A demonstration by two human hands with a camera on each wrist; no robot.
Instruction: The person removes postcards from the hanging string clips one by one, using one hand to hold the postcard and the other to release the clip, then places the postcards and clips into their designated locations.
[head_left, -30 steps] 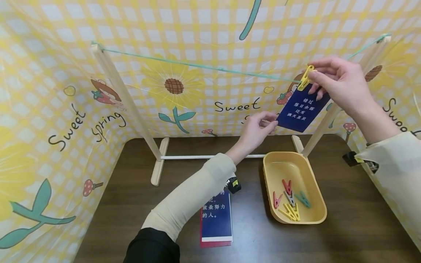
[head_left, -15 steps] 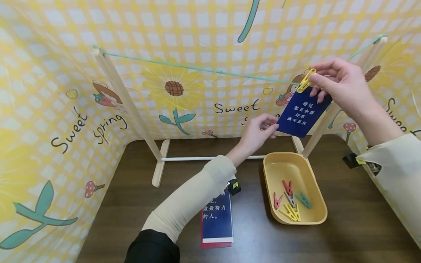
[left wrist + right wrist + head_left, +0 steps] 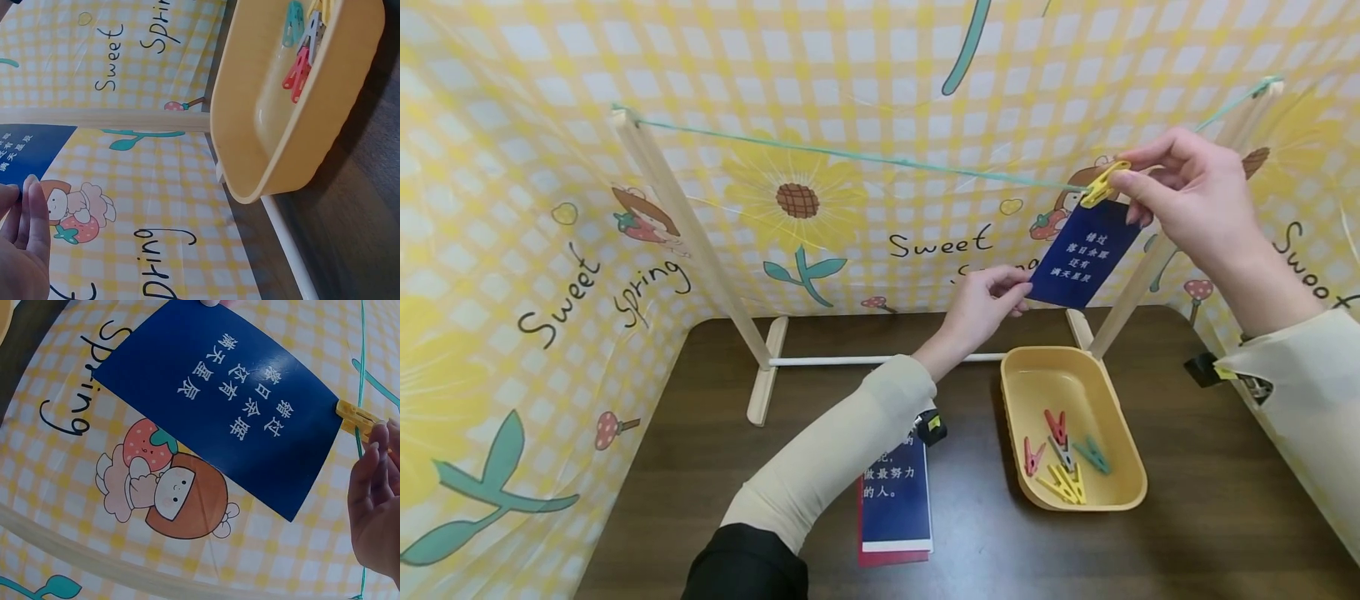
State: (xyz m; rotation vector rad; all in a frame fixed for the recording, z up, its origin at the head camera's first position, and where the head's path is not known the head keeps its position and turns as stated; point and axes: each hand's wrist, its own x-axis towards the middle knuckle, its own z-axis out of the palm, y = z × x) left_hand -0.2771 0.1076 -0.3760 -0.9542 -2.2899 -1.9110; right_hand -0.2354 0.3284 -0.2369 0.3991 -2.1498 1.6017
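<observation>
A dark blue card [image 3: 1081, 254] with white writing hangs tilted below the green string [image 3: 880, 160], near its right end. My right hand [image 3: 1195, 187] pinches a yellow clothespin [image 3: 1103, 185] at the card's top edge; in the right wrist view the clothespin [image 3: 357, 414] sits across the string with its tip on the card's corner. My left hand [image 3: 981, 304] holds the card's lower left corner between thumb and fingers. That grip also shows in the left wrist view, where the card [image 3: 37, 150] enters from the left.
A yellow basket [image 3: 1022, 375] with several clothespins [image 3: 1063, 458] stands at the right on the dark table [image 3: 700, 500]. Wooden posts [image 3: 688, 225] hold up the string, joined low down by a white rod [image 3: 827, 362]. More cards [image 3: 895, 508] lie stacked under my left forearm.
The card dips slightly, then rises a little. My right hand tips the yellow clothespin over toward the right, and its fingers shift along with it. My left hand stays at the corner.
</observation>
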